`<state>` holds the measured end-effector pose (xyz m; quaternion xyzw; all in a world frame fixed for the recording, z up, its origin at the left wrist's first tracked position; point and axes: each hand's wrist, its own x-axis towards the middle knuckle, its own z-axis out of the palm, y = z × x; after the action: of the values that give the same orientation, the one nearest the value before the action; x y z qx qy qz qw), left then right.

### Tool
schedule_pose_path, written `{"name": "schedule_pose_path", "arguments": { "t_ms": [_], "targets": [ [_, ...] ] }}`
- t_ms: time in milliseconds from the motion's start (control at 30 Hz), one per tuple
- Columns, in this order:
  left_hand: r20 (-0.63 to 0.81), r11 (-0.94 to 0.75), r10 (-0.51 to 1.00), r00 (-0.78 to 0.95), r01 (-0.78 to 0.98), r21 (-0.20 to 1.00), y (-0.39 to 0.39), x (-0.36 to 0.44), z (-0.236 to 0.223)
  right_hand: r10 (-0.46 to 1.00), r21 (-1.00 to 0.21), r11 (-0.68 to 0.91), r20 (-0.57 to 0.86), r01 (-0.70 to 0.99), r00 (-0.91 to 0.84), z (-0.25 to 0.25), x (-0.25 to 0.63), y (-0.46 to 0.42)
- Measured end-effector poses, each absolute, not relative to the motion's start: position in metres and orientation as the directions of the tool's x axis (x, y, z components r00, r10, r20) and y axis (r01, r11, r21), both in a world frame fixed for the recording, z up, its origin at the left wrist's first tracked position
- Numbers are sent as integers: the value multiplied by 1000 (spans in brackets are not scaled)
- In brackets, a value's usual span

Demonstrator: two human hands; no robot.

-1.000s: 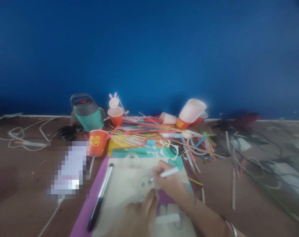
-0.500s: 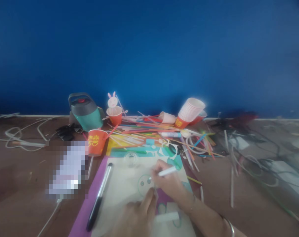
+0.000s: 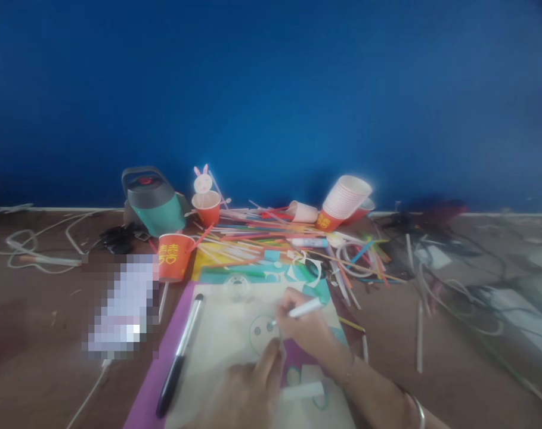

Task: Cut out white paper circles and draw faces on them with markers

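Note:
My right hand [image 3: 302, 325] grips a white marker [image 3: 304, 308], its tip near the right eye of a small round paper face [image 3: 260, 339]. That face has a green outline and two dark dotted eyes. My left hand [image 3: 248, 387], blurred, lies over the white paper [image 3: 228, 322] with a finger stretched out to the lower edge of the face. Left of it a black and silver pen [image 3: 181, 357] rests on the sheet. A white marker cap or strip [image 3: 303, 391] and green-outlined cutouts [image 3: 293, 376] lie right of my left hand.
Colourful straws [image 3: 253, 229] spread behind the paper, beside stacked paper cups [image 3: 346, 199]. A red cup [image 3: 175, 258], a teal jug [image 3: 157, 205] and a pixelated phone-like object [image 3: 123, 310] stand or lie on the left. Cables [image 3: 471, 304] run along the right.
The marker has shifted very slightly in my right hand's grip, its tip still by the right eye. My left hand stays in place.

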<state>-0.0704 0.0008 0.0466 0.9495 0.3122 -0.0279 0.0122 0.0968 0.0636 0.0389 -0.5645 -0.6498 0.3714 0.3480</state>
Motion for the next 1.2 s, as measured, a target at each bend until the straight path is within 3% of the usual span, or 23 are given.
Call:
{"name": "schedule_pose_path", "arguments": {
  "t_ms": [300, 533, 933, 1200],
  "targets": [
    [-47, -796, 602, 797, 604, 51, -2, -71, 44, 992, -867, 88, 30, 491, -125, 38, 96, 63],
    [-63, -801, 596, 800, 598, 13, 0, -71, 44, 997, -876, 72, 54, 477, -50, 38, 96, 64],
    [-39, -804, 595, 803, 595, -16, -2, -71, 47, 990, -863, 88, 22, 497, -136, 38, 97, 63],
    [-2, -808, 589, 808, 588, -21, -1, -71, 45, 997, -870, 78, 68, 487, -38, 39, 96, 64]
  ]
}}
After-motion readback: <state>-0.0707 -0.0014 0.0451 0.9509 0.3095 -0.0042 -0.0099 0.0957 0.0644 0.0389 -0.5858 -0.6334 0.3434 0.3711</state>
